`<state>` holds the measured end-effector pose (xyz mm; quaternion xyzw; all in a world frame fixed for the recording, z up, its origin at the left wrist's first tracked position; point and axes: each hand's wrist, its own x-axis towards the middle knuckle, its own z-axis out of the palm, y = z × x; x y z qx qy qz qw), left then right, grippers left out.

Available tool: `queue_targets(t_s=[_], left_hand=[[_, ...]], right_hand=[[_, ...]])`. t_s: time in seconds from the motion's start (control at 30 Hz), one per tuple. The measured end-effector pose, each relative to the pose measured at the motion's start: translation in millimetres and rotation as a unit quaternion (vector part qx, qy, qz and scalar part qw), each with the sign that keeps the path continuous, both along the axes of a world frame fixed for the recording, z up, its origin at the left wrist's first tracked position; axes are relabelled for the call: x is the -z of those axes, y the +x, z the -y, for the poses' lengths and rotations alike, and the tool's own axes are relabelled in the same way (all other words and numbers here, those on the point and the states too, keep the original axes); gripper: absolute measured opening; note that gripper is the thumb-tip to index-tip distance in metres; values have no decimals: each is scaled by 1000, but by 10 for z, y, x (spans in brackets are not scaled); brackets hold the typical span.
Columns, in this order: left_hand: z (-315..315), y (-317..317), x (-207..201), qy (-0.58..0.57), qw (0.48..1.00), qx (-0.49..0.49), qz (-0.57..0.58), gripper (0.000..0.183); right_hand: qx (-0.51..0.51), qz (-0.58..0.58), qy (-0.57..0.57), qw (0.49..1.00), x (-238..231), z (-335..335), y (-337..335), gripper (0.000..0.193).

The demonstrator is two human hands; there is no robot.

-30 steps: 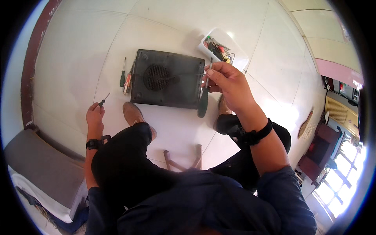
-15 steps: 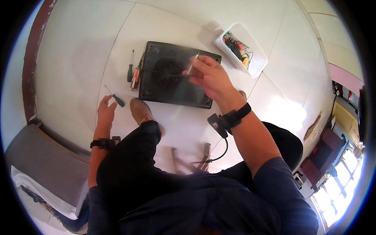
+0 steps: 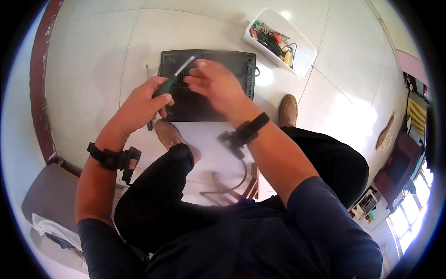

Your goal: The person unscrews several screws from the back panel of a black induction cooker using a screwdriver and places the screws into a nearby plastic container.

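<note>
Left hand (image 3: 147, 100) clamped round green-handled screwdriver (image 3: 167, 85), blade angled up-right above black vented appliance (image 3: 197, 111), appliance flat on pale tiled floor (image 3: 206, 137), right hand (image 3: 216, 84) blurred, fingers apart, near blade, white bin (image 3: 304, 58) with jumbled tools (image 3: 270, 41) farther right

Green-handled screwdriver (image 3: 170, 83) now in left hand (image 3: 141, 104), right hand (image 3: 219, 87) loosened

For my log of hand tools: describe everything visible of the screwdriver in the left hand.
The screwdriver has a dark green, plastic-looking handle and a silvery, metal-looking shaft. The left hand grips the handle, hiding part of it. Held aslant over the black appliance, the shaft points away and rightward. The right hand is close to the shaft; contact and tip shape are unclear.
</note>
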<state>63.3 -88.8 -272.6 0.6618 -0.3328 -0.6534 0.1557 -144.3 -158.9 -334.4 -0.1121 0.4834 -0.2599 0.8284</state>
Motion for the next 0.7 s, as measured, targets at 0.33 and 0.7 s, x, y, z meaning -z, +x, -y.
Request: queue_targets(t_s=[0.33,0.7], left_hand=[[50,-16,84,-9,995,-1,104,39],[-27,32,310,-5,992,-16,124,36]], right_hand=[[-146,-477,-97,861,1389,33,-1638,84],[-153,-261,-42,952,1424,216,-1557,83]])
